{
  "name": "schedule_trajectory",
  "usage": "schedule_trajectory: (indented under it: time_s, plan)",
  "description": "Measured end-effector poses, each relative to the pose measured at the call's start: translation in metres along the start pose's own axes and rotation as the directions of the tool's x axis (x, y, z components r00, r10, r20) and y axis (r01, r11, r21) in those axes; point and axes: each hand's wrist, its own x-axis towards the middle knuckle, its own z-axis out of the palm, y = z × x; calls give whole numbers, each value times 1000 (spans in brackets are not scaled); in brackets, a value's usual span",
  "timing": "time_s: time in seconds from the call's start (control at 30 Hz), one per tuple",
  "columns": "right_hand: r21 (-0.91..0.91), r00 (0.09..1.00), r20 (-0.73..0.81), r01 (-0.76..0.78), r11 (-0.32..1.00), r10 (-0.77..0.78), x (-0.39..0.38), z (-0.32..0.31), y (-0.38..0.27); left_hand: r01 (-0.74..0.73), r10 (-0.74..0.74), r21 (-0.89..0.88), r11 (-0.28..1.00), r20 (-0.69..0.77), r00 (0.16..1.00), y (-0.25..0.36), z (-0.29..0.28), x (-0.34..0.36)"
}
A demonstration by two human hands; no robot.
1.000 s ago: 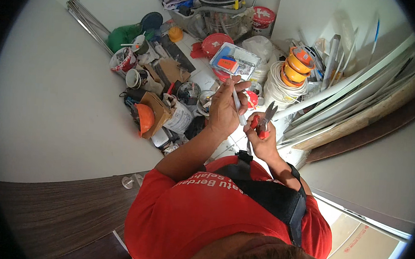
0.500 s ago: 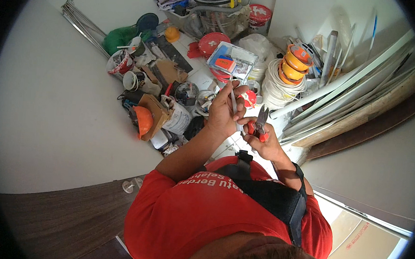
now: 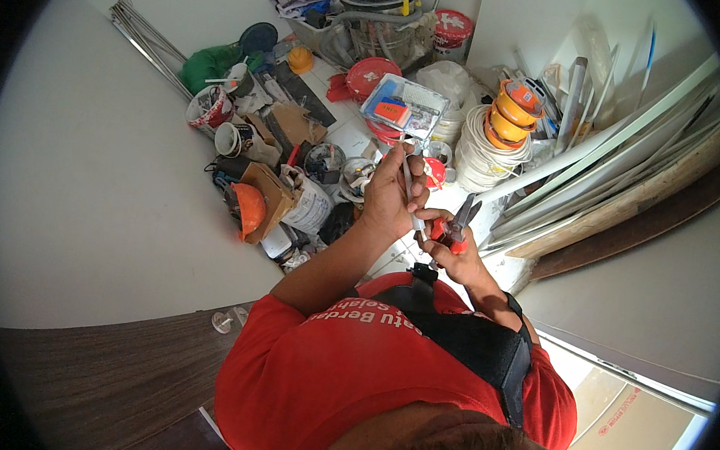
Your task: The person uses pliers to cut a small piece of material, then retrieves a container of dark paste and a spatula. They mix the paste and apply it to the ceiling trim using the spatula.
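My left hand [image 3: 389,200] is closed around a slim white piece [image 3: 409,187], long and narrow, whose kind I cannot make out. It runs from the fingertips down toward my right hand [image 3: 459,260]. That hand is closed on red-handled snips [image 3: 460,223], with the dark blades pointing up and a little apart, clear of the white piece. My right thumb and fingers are close to the lower end of the white piece; whether they pinch it is hard to tell.
A clear case [image 3: 404,106] sits on red tubs ahead. Coiled white cable [image 3: 489,154] bears orange reels [image 3: 515,115]. Long panels and pipes [image 3: 619,162] lean at right. Buckets, boxes and an orange helmet [image 3: 249,212] crowd the left; a vacuum [image 3: 376,24] stands behind.
My right hand has tilted the snips slightly, so the blades lean more to the right. The white piece has shifted slightly in my left fingers.
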Motion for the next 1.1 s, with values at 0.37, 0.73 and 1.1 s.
schedule_trajectory:
  time_s: [0.37, 0.73, 1.1]
  plan:
    - [-459, 983, -137, 49, 887, -125, -1, -33, -18, -97, 23, 560, 823, 137, 990, 11, 5, -15]
    - [-662, 998, -44, 6, 750, -47, -10, -56, -28, -55, -188, 929, 366, 131, 973, 9, 22, -37]
    - [-639, 1000, -16, 6, 769, -21, -12, -58, -22, -116, -191, 958, 263, 169, 967, -2, 26, -30]
